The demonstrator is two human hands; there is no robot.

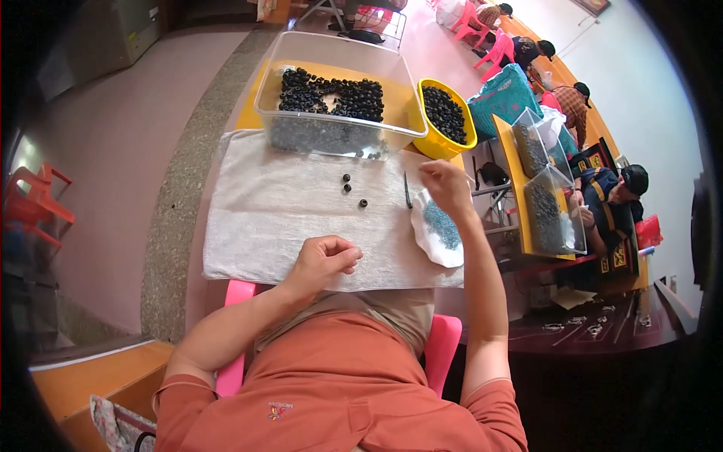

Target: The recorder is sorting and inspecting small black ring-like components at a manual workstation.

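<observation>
On a white towel [256, 203] over the table lie three small black beads [363, 203], one of them set apart from the other two. My left hand [327, 260] hovers at the towel's near edge, thumb against curled fingers; whatever is in the pinch is too small to make out. Over the far side of a white scalloped dish [431, 252] is my right hand [446, 184], its fingers drawn together, and I cannot see what they hold. Tiny blue grains [443, 228] fill the dish. Just left of that hand rests a thin dark tool [407, 190], perhaps tweezers.
Behind the towel stand a clear plastic bin [399, 129] of black beads and a yellow tub [433, 145] of similar ones. At right, clear boxes [544, 211] sit on another table, where a person [602, 200] in a dark cap works. A pink chair [443, 346] is under me.
</observation>
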